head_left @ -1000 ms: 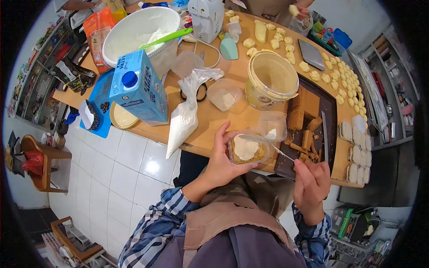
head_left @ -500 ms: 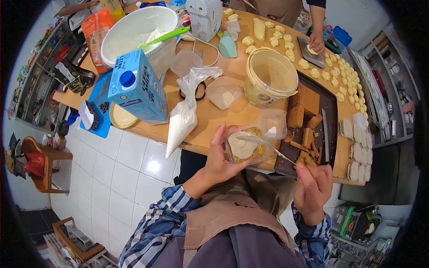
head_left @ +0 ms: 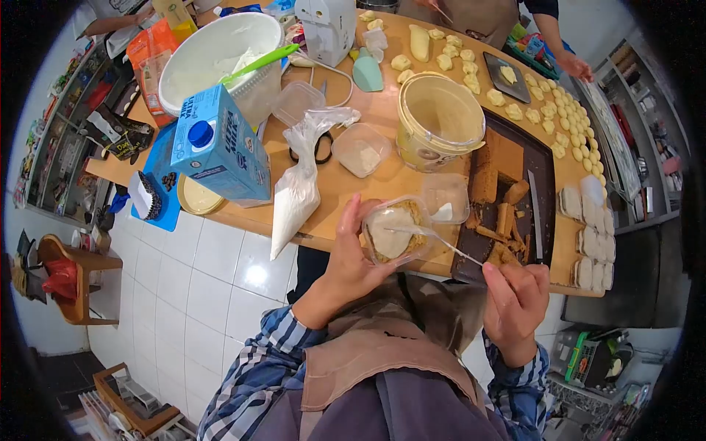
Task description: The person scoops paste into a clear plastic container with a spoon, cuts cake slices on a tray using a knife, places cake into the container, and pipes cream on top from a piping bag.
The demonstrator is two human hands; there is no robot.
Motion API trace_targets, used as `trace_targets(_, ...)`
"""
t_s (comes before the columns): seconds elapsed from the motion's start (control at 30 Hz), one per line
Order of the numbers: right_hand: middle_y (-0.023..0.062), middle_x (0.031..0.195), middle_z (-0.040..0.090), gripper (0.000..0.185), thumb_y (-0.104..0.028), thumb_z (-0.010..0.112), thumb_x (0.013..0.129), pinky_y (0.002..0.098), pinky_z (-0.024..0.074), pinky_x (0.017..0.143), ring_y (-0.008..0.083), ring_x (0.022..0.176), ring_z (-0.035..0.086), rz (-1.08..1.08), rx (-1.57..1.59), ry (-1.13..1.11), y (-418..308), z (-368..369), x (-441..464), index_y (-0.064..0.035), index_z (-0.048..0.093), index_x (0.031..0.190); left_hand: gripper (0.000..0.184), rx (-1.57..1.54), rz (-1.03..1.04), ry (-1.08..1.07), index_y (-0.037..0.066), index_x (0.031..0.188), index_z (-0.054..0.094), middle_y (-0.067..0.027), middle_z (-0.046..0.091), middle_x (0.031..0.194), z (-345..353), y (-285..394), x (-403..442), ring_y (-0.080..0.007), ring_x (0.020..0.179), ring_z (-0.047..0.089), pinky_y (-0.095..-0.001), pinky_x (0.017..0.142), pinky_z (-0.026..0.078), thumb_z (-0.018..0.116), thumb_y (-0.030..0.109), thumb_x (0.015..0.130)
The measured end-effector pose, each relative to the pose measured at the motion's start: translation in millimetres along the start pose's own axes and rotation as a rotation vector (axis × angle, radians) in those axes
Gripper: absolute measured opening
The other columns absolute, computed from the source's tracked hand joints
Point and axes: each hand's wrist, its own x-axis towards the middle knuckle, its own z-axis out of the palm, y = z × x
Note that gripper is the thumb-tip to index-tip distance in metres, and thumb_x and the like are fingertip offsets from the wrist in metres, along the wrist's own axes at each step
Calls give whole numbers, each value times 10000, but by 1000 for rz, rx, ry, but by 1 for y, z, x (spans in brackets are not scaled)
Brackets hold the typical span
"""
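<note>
My left hand (head_left: 346, 261) is wrapped round a small clear plastic tub (head_left: 403, 253), tilted toward me above the table's front edge. Inside lies brown cake with a pale cream patch (head_left: 390, 234) on top. Between its fingers my right hand (head_left: 518, 305) pinches the handle of a thin spoon (head_left: 462, 253). The spoon's cream-smeared head rests at the right part of the cream. Just beyond my right hand is a dark tray (head_left: 471, 270) with cake blocks (head_left: 485, 173), offcuts and a knife (head_left: 535, 213).
A cream-coated bucket (head_left: 443, 121) stands behind the tub, near open plastic tubs (head_left: 445, 198). To the left are a filled piping bag (head_left: 296, 195), a milk carton (head_left: 222, 147) and a white bowl (head_left: 220, 66). Dough pieces (head_left: 471, 68) and a scale (head_left: 507, 77) lie near another person's hand (head_left: 575, 66).
The tub has tipped and moved slightly left in my left hand, and the spoon's head has shifted to the right over the cream. The other person's hand has left the dough on the scale.
</note>
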Motion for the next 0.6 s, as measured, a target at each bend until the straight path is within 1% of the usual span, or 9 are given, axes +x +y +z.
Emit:
trace_targets(0.13, 72, 830, 562, 466, -22, 613, 521, 309, 374, 553, 231, 655, 461, -8, -14, -9, 1, -4, 1, -57, 660, 983, 1128, -33, 18, 38, 29, 1365, 23, -190, 397, 1227, 2, 0, 0, -270, 1114, 482, -366, 943, 424, 837, 58, 584)
trace_targets(0.23, 75, 825, 570, 457, -50, 606, 516, 309, 373, 557, 226, 648, 460, -9, -16, -21, 1, -6, 1, -59, 666, 969, 1136, -128, 18, 80, 49, 1368, 22, -179, 392, 1231, 4, -1, 0, -265, 1119, 478, -370, 947, 425, 837, 44, 577)
trace_targets(0.33, 75, 819, 578, 454, -66, 602, 511, 305, 377, 562, 223, 651, 465, -20, -23, -32, -1, -9, 4, -62, 670, 959, 1149, -406, -167, 88, 69, 1372, 22, -168, 391, 1230, 7, 1, -1, -260, 1141, 459, -374, 962, 415, 839, 40, 565)
trace_targets(0.43, 70, 816, 583, 452, -69, 608, 506, 298, 380, 560, 222, 657, 470, -32, -38, -35, -4, -13, 8, -65, 672, 954, 1167, -581, -363, 93, 81, 1375, 33, -153, 393, 1234, 9, 4, -4, -254, 1165, 434, -382, 982, 390, 851, 65, 543)
trace_targets(0.6, 65, 811, 584, 422, -46, 635, 507, 300, 382, 555, 221, 659, 471, -20, -52, -33, -8, -15, 11, -73, 678, 925, 1175, -722, -460, 46, 91, 1379, 55, -136, 386, 1243, 13, 7, -7, -249, 1180, 413, -394, 998, 362, 862, 106, 525)
